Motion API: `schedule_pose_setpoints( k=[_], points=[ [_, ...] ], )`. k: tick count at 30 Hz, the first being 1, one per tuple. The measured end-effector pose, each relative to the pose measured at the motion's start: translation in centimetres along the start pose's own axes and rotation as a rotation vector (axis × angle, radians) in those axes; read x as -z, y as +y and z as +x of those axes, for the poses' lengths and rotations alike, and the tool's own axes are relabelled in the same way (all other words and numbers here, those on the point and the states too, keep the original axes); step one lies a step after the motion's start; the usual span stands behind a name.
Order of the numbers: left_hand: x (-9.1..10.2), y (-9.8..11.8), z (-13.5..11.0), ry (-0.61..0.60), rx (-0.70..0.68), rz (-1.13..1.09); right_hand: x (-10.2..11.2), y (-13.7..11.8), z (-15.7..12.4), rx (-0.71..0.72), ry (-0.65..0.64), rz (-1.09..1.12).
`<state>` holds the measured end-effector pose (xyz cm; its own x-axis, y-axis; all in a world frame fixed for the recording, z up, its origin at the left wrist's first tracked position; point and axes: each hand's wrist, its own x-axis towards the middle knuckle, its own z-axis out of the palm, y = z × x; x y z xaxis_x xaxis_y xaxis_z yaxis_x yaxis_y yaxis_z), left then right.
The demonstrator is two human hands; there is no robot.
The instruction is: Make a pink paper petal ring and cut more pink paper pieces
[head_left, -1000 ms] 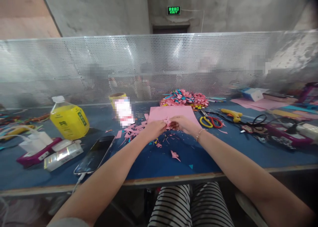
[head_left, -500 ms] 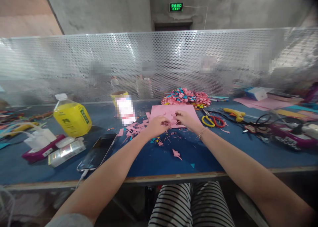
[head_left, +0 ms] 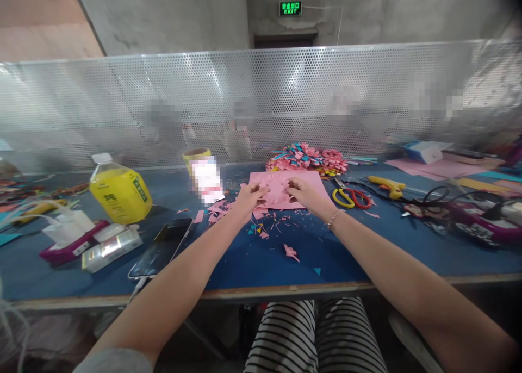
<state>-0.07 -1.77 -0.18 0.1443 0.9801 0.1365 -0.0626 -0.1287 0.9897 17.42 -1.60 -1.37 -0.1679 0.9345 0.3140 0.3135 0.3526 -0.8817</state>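
A pink paper flower (head_left: pixel 278 190) with a cut, fringed edge is spread out between my hands, above a pink paper sheet (head_left: pixel 312 180). My left hand (head_left: pixel 250 196) pinches its left edge. Its right edge is between the thumb and fingers of my right hand (head_left: pixel 300 191), which wears a bracelet. Pink paper scraps (head_left: pixel 218 212) lie left of my left hand. Scissors (head_left: pixel 353 198) with one yellow and one red handle rest right of the sheet. Behind the sheet is a heap of pink, blue and yellow paper flowers (head_left: pixel 304 158).
A yellow-liquid bottle (head_left: pixel 120 193), a phone (head_left: pixel 161 250), a small box (head_left: pixel 112 249) and a purple power strip (head_left: pixel 75 242) are on the left. On the right lie a yellow glue gun (head_left: pixel 385 187), cables and another purple power strip (head_left: pixel 483 223). A perforated metal screen (head_left: pixel 261 85) stands behind.
My left hand has moved left and slightly up, away from my right hand. The pink paper flower, bunched between my fingers before, now shows flat and round.
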Motion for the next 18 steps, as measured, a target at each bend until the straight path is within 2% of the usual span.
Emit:
schedule_pose_setpoints(
  k=[2, 6, 13, 16, 18],
  points=[
    [-0.2, 0.1, -0.2, -0.001, 0.011, -0.048, 0.1, -0.2, -0.1, -0.009, 0.002, 0.015],
    [-0.1, 0.2, -0.1, 0.070, -0.009, -0.115, 0.1, -1.1, -0.7, -0.097, -0.024, 0.201],
    [0.2, 0.2, 0.2, 0.037, -0.009, -0.137, 0.4, -1.7, -1.2, -0.155, -0.160, 0.561],
    [0.2, 0.3, 0.0, 0.042, -0.019, -0.135, 0.6, -1.4, -1.0, -0.152, -0.179, 0.605],
    [0.2, 0.5, 0.0, 0.041, -0.018, -0.140, 0.6, -1.2, -0.8, -0.143, -0.146, 0.583]
  ],
)
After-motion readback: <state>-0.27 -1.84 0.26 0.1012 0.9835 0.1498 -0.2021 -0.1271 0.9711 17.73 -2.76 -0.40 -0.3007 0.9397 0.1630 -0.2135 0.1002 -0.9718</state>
